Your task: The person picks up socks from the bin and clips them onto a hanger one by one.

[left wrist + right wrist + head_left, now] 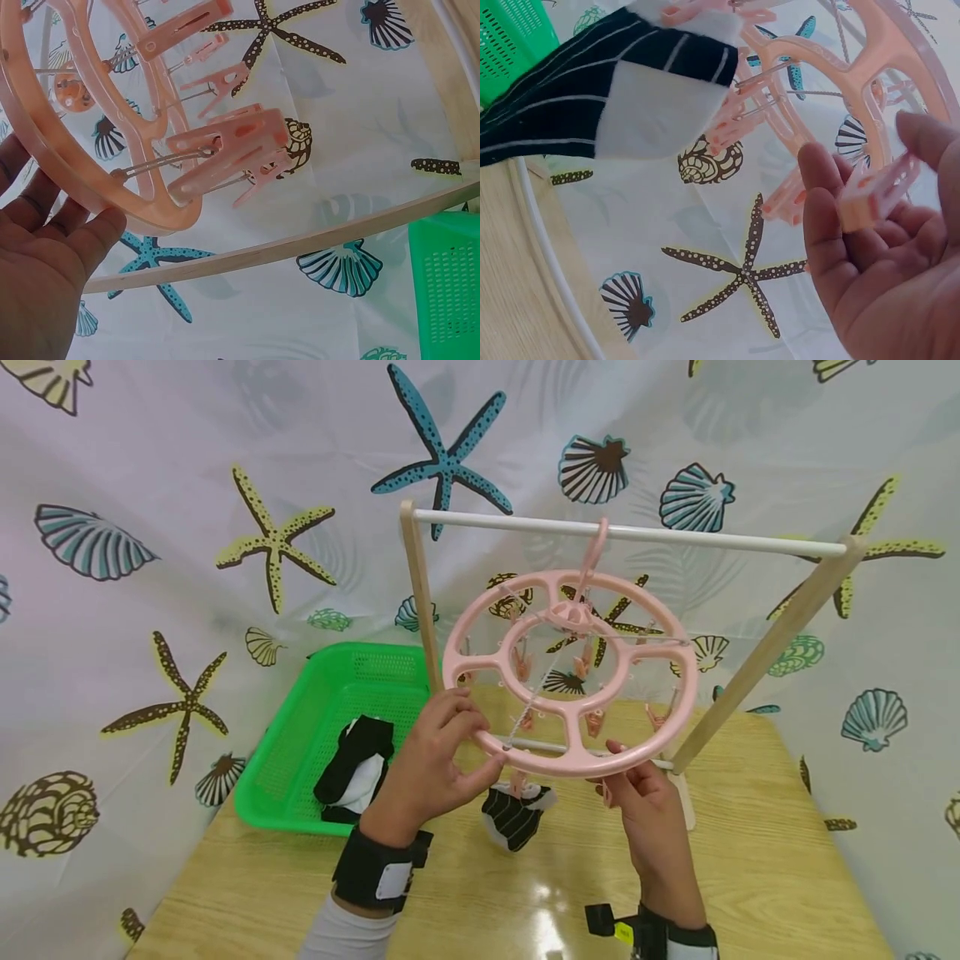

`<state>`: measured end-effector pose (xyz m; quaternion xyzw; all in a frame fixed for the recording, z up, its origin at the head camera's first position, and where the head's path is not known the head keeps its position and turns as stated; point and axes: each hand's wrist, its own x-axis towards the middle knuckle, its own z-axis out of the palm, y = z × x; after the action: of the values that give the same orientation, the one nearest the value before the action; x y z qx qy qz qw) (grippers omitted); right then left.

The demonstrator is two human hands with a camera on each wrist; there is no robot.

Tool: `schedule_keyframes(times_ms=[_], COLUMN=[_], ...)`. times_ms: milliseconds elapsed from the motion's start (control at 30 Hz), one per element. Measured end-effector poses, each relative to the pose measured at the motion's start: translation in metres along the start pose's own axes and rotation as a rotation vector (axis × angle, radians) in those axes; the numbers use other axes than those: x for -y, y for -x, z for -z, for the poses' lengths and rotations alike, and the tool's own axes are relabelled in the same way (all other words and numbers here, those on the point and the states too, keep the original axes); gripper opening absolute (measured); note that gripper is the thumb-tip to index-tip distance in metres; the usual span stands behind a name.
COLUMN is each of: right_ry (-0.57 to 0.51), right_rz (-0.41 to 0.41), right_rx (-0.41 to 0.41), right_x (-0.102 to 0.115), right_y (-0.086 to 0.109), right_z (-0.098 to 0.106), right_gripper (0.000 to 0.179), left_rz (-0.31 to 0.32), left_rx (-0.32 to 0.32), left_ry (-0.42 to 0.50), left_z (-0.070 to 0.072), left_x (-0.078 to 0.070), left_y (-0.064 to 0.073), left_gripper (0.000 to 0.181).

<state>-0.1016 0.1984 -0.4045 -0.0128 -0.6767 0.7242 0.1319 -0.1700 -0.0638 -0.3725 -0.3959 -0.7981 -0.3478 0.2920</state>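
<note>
the round pink clip hanger [570,672] hangs by its hook from the white crossbar [630,533] of a wooden rack [418,593], which stands on the far part of the wooden table [750,860]. the left hand [435,760] grips the near left part of the hanger's outer ring; its fingers are curled over the rim with the thumb underneath, so it is clamped on the ring. in the left wrist view, the fingertips [97,225] press against the underside of the ring beside a pink clip [225,154]. the right hand [645,793] is under the near right part of the ring, palm up. in the right wrist view, its loosely bent fingers [821,202] cradle a pink peg [874,195] that hangs from the ring; the thumb is near the peg, but whether it pinches it cannot be told. a black-and-white striped sock [517,814] hangs from a clip at the near edge of the ring, between the two hands and just above the table. a green basket [300,752] sits on the left part of the table, well apart from the right hand, and holds black-and-white socks [356,768]. a curtain printed with shells and starfish [187,527] surrounds the table on the far and side edges.
</note>
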Motion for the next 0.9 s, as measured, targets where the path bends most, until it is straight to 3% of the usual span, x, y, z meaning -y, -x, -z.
schedule_keyframes(times_ms=[133, 433, 633, 900], right_ry=[-0.003, -0.060, -0.067, -0.046], right_rz=[-0.023, 0.045, 0.058, -0.036], right_rx=[-0.033, -0.071, -0.124, -0.052], right_x=[-0.0023, -0.0044, -0.0051, -0.0046], right_y=[-0.0012, 0.0000, 0.0000, -0.0001], right_z=[0.0003, -0.0003, -0.0013, 0.0016], right_gripper=[0.029, 0.022, 0.032, 0.027], left_rz=[-0.005, -0.002, -0.004, -0.003], left_rx=[0.002, 0.002, 0.005, 0.000], left_ry=[-0.006, -0.004, 0.002, -0.012], left_z=[0.0006, -0.0015, -0.0028, -0.0031], left_x=[0.0004, 0.0013, 0.0010, 0.0025], left_y=[0.0003, 0.0024, 0.0028, 0.0034], left_gripper=[0.026, 0.027, 0.026, 0.024])
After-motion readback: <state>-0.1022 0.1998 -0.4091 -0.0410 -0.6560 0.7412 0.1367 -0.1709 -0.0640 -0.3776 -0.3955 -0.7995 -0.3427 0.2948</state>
